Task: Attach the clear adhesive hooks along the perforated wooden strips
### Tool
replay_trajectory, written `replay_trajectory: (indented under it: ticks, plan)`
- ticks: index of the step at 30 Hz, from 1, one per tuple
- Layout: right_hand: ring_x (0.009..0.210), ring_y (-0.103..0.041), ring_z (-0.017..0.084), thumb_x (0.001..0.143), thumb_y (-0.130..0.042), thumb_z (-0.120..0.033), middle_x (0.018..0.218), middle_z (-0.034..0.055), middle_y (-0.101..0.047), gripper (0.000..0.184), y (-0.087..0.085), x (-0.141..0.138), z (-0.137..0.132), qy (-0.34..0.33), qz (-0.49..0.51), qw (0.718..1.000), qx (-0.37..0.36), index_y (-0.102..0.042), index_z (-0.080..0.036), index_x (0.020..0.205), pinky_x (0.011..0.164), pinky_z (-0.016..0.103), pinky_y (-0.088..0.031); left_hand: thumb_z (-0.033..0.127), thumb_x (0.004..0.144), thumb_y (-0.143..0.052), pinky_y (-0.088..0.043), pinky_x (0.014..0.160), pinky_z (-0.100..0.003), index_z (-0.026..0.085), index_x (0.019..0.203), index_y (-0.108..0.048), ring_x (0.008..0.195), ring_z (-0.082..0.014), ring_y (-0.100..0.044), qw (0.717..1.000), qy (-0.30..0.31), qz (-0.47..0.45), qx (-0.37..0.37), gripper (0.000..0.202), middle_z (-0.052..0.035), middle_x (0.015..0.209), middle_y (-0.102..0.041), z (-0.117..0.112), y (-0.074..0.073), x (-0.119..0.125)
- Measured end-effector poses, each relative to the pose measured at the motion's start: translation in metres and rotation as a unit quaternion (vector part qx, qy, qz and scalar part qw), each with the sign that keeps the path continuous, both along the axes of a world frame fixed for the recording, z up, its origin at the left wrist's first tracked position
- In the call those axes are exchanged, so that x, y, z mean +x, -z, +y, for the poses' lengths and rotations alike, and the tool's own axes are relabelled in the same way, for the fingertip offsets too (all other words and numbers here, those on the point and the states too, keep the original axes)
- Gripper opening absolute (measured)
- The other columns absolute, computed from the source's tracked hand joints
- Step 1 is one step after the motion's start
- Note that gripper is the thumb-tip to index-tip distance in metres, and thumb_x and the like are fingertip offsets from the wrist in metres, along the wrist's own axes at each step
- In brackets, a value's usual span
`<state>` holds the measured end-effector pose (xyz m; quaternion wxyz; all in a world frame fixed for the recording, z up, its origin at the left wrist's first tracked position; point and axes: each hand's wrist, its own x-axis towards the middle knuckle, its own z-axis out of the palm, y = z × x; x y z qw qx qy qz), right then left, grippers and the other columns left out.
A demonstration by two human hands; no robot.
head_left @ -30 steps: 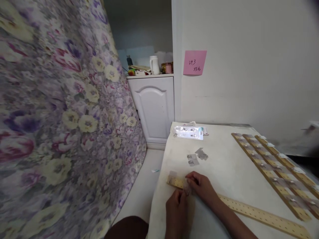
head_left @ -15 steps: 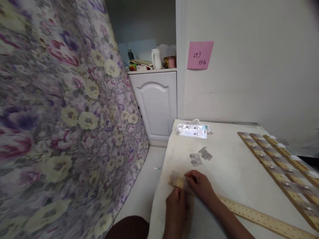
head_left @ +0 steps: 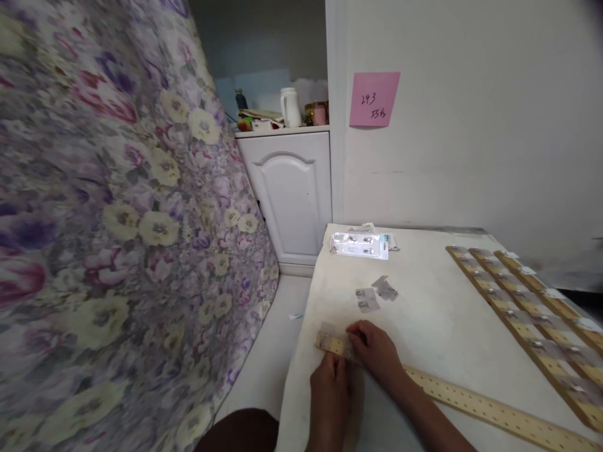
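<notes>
A long, pale wooden strip with rows of holes (head_left: 471, 405) lies across the table, running from its left edge to the lower right. My left hand (head_left: 330, 386) is closed, with its fingertips on the strip's near edge close to the left end. Just right of it my right hand (head_left: 375, 350) reaches over the strip, thumb and finger pinched at a clear plastic card that is partly hidden. Another clear card (head_left: 328, 329) sits on the strip's left end. Beyond my hands lie loose clear cards with small metal pieces (head_left: 367, 300) and a crumpled-looking greyish one (head_left: 386, 288).
On the right, several wooden strips with clear cards on them (head_left: 522, 326) lie side by side. A clear blister pack (head_left: 358, 245) rests at the table's far left corner. A floral curtain (head_left: 141, 251) hangs on the left, and a white cabinet (head_left: 289, 201) stands behind.
The whole view has shifted slightly. Both hands keep their places on the strip, with hardly any visible finger movement.
</notes>
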<state>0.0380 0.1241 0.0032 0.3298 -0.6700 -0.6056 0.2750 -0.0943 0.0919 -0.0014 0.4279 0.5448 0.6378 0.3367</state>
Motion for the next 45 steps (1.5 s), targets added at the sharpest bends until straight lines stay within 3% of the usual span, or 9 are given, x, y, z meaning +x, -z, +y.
replay_trajectory:
  ticks: [16, 23, 45]
  plan:
    - [0.085, -0.061, 0.017, 0.083, -0.045, -0.026, 0.089, 0.0024, -0.068, 0.021, 0.0010, 0.0017, -0.0023, -0.001, -0.008, 1.000, 0.011, -0.065, -0.023, 0.090, 0.076, 0.027, -0.041, 0.030, 0.084, -0.047, -0.028, 0.058, -0.027, 0.022, 0.066, -0.053, 0.057, -0.0161, -0.050, 0.999, 0.018, 0.024, 0.039, 0.021, -0.0011, 0.060, -0.059, 0.0025, 0.0025, -0.0003]
    - [0.085, -0.061, 0.017, 0.082, -0.046, -0.026, 0.089, 0.0019, -0.068, 0.021, 0.0016, 0.0023, -0.0016, -0.004, -0.008, 1.000, 0.009, -0.065, -0.022, 0.090, 0.076, 0.026, -0.042, 0.027, 0.087, -0.038, -0.030, 0.058, -0.027, 0.021, 0.069, -0.051, 0.060, -0.0152, -0.051, 0.995, 0.040, 0.086, 0.013, 0.023, -0.0013, 0.064, -0.059, 0.0019, -0.0033, 0.0008]
    - [0.073, -0.058, 0.016, 0.070, -0.057, -0.026, 0.083, 0.0003, -0.066, 0.031, 0.0013, 0.0048, -0.0047, -0.023, 0.010, 0.999, -0.020, -0.064, -0.023, 0.100, 0.067, 0.026, -0.040, 0.033, 0.087, -0.038, -0.035, 0.059, -0.027, 0.020, 0.073, -0.053, 0.063, -0.0167, -0.057, 0.996, 0.039, 0.075, 0.005, 0.024, -0.0040, 0.069, -0.064, 0.0028, -0.0032, -0.0004]
